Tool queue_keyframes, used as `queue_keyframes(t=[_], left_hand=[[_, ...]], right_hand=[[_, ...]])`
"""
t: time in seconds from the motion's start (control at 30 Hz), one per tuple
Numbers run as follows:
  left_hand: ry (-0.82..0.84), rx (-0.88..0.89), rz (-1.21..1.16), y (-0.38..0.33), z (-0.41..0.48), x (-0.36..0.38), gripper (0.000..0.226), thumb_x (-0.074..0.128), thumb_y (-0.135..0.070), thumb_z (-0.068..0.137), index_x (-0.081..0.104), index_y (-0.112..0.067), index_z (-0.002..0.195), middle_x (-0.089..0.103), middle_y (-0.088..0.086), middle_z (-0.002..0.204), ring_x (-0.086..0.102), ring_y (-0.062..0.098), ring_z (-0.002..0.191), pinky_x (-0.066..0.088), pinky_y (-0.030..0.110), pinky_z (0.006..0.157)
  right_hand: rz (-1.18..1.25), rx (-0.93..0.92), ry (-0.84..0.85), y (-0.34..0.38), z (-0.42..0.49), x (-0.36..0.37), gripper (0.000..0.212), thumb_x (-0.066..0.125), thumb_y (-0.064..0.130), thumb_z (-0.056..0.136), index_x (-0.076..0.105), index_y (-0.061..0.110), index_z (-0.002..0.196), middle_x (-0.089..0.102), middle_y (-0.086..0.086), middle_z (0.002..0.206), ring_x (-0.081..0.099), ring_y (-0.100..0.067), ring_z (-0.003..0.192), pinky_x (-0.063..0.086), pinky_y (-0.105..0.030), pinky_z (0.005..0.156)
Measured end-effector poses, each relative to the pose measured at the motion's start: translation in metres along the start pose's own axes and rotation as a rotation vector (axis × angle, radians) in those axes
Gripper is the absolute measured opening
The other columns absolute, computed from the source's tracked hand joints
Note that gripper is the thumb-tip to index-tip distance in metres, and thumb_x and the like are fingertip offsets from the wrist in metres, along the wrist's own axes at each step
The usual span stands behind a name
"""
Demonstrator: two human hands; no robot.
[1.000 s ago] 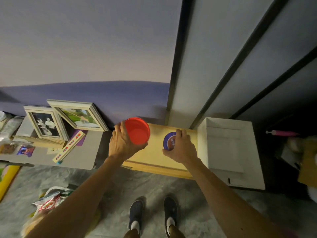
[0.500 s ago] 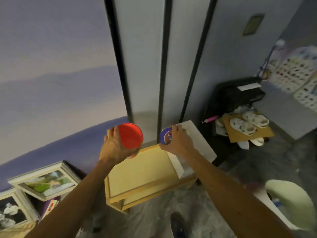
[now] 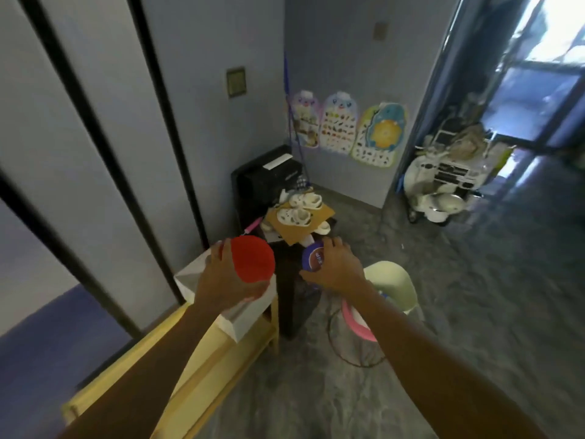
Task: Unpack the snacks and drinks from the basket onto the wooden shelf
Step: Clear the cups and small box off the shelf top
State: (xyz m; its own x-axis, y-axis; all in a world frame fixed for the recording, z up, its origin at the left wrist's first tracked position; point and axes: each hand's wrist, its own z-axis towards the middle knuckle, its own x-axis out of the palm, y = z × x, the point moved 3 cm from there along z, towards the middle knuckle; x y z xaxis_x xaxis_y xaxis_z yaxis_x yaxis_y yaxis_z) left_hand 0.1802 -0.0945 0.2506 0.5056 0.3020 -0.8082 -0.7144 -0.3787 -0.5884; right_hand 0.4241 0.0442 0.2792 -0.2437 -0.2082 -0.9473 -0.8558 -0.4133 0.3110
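1. Grip state: a red-lidded can (image 3: 252, 263) is held in the left hand (image 3: 226, 282), fingers wrapped around its side; a blue-lidded can (image 3: 312, 260) is clasped likewise in the right hand (image 3: 336, 270).
2. Position: both cans are carried in the air, off the wooden shelf (image 3: 202, 369), which lies below and to the left, partly covered by a white box (image 3: 193, 275).
3. Step judged: transport of two items, not yet placed.
4. No basket is seen.
5. Next move: both cans would need to be brought back over a bare part of the shelf top and set down upright before release.
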Motion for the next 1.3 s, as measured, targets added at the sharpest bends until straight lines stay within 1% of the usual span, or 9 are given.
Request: queue_keyframes(t=[0.07, 0.2, 0.4, 0.53, 0.73, 0.83, 0.93, 1.1, 1.3], left_hand=[[0.026, 0.077, 0.004, -0.043, 0.002, 0.024, 0.152, 0.083, -0.091, 0.041, 0.015, -0.028, 0.162, 0.028, -0.001, 0.16, 0.041, 0.028, 0.142, 0.052, 0.051, 0.104], [0.096, 0.148, 0.006, -0.12, 0.002, 0.078, 0.152, 0.085, -0.089, 0.042, 0.011, -0.032, 0.163, 0.026, -0.001, 0.16, 0.039, 0.03, 0.144, 0.05, 0.055, 0.107], [0.153, 0.224, -0.001, -0.209, -0.002, 0.149, 0.151, 0.08, -0.091, 0.046, 0.01, -0.029, 0.165, 0.023, -0.001, 0.164, 0.034, 0.031, 0.149, 0.046, 0.058, 0.113], [0.181, 0.249, 0.026, -0.245, 0.008, 0.19, 0.156, 0.074, -0.099, 0.046, 0.01, -0.023, 0.166, 0.021, 0.002, 0.166, 0.032, 0.03, 0.151, 0.044, 0.054, 0.114], [0.24, 0.271, 0.059, -0.276, 0.044, 0.241, 0.161, 0.067, -0.105, 0.04, 0.013, -0.02, 0.166, 0.024, 0.003, 0.162, 0.033, 0.03, 0.149, 0.046, 0.055, 0.113], [0.272, 0.273, 0.059, -0.286, 0.073, 0.269, 0.162, 0.069, -0.104, 0.04, 0.013, -0.019, 0.166, 0.023, 0.003, 0.162, 0.035, 0.029, 0.147, 0.048, 0.056, 0.111], [0.301, 0.263, 0.051, -0.29, 0.109, 0.304, 0.163, 0.068, -0.105, 0.039, 0.014, -0.017, 0.165, 0.025, 0.003, 0.16, 0.039, 0.029, 0.144, 0.05, 0.056, 0.109], [0.376, 0.198, 0.037, -0.289, 0.172, 0.367, 0.167, 0.063, -0.108, 0.036, 0.014, -0.015, 0.165, 0.026, 0.004, 0.159, 0.04, 0.031, 0.144, 0.05, 0.056, 0.109], [0.462, 0.119, 0.039, -0.28, 0.229, 0.432, 0.16, 0.074, -0.099, 0.045, 0.01, -0.018, 0.167, 0.021, 0.002, 0.164, 0.038, 0.029, 0.148, 0.05, 0.053, 0.11]], right_hand=[[-0.02, 0.048, -0.028, -0.046, -0.011, -0.013, 0.107, 0.074, 0.078, 0.072, 0.039, 0.014, 0.151, 0.045, -0.009, 0.146, 0.048, -0.035, 0.134, 0.053, -0.047, 0.101], [-0.011, 0.149, -0.058, -0.132, -0.034, -0.034, 0.102, 0.074, 0.078, 0.069, 0.046, 0.015, 0.145, 0.05, -0.007, 0.143, 0.051, -0.031, 0.129, 0.054, -0.044, 0.097], [0.004, 0.272, -0.066, -0.243, -0.058, -0.053, 0.112, 0.07, 0.085, 0.063, 0.041, 0.022, 0.15, 0.05, -0.001, 0.145, 0.052, -0.028, 0.13, 0.056, -0.041, 0.094], [0.034, 0.339, -0.034, -0.303, -0.066, -0.053, 0.111, 0.076, 0.079, 0.064, 0.04, 0.02, 0.151, 0.049, -0.002, 0.144, 0.049, -0.026, 0.133, 0.055, -0.04, 0.098], [0.056, 0.398, -0.029, -0.361, -0.046, -0.043, 0.106, 0.078, 0.077, 0.069, 0.041, 0.022, 0.152, 0.05, 0.0, 0.144, 0.05, -0.023, 0.133, 0.056, -0.038, 0.098], [0.038, 0.399, -0.026, -0.381, -0.02, -0.035, 0.108, 0.076, 0.08, 0.071, 0.039, 0.022, 0.154, 0.05, 0.0, 0.146, 0.049, -0.023, 0.134, 0.056, -0.038, 0.097], [0.017, 0.407, -0.021, -0.401, 0.016, -0.024, 0.11, 0.074, 0.085, 0.067, 0.041, 0.023, 0.152, 0.052, 0.001, 0.144, 0.052, -0.022, 0.131, 0.055, -0.036, 0.091], [0.001, 0.432, 0.047, -0.436, 0.083, 0.007, 0.115, 0.065, 0.094, 0.059, 0.043, 0.025, 0.149, 0.055, 0.003, 0.14, 0.054, -0.022, 0.127, 0.058, -0.035, 0.088], [0.019, 0.4, 0.163, -0.461, 0.156, 0.045, 0.107, 0.079, 0.076, 0.068, 0.041, 0.024, 0.153, 0.054, 0.002, 0.145, 0.052, -0.023, 0.132, 0.057, -0.038, 0.097]])
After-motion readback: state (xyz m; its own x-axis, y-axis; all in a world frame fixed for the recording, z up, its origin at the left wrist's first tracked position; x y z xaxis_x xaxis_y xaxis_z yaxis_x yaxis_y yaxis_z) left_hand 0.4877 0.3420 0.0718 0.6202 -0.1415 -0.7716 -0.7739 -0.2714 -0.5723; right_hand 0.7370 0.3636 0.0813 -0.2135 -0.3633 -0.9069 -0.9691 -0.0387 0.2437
